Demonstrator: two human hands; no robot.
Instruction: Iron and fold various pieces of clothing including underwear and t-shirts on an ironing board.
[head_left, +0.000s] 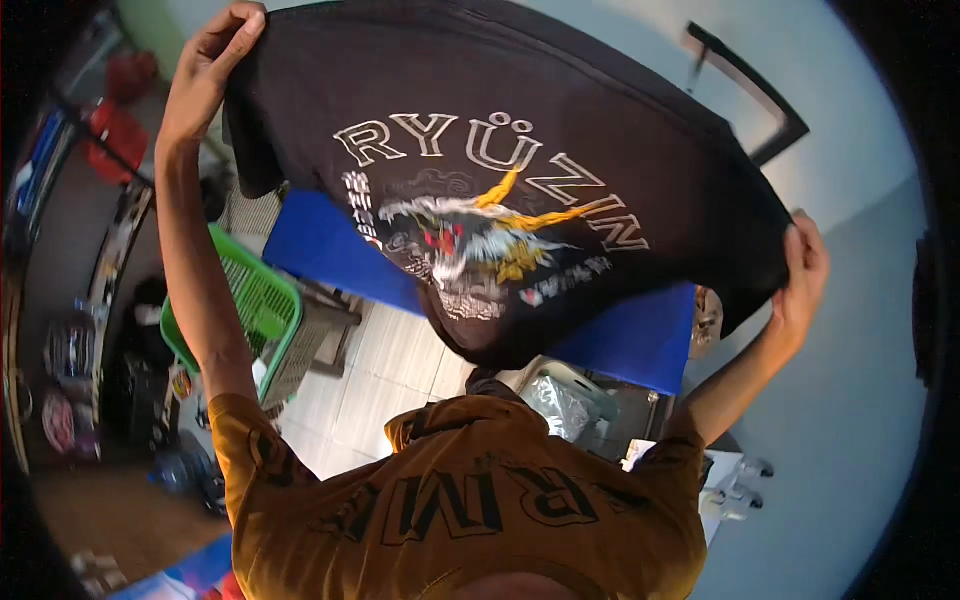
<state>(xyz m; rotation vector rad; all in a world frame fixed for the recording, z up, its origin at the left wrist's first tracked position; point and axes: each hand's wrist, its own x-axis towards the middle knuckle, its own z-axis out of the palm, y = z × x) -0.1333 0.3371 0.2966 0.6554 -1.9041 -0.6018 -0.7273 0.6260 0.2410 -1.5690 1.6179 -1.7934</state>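
Note:
A black T-shirt with large lettering and a colourful dragon print is stretched out in the air between my two raised hands. My left hand pinches its edge near one sleeve at the upper left. At the right, my right hand grips the edge by the other sleeve. The shirt's lower part sags towards my chest, its print facing me. Behind and below it lies a blue-covered table, which the shirt partly hides.
A green plastic basket stands left of the table. Under the table's right part is a pale container with clear plastic in it. Shelves with goods line the left side. A black bracket is on the wall at upper right.

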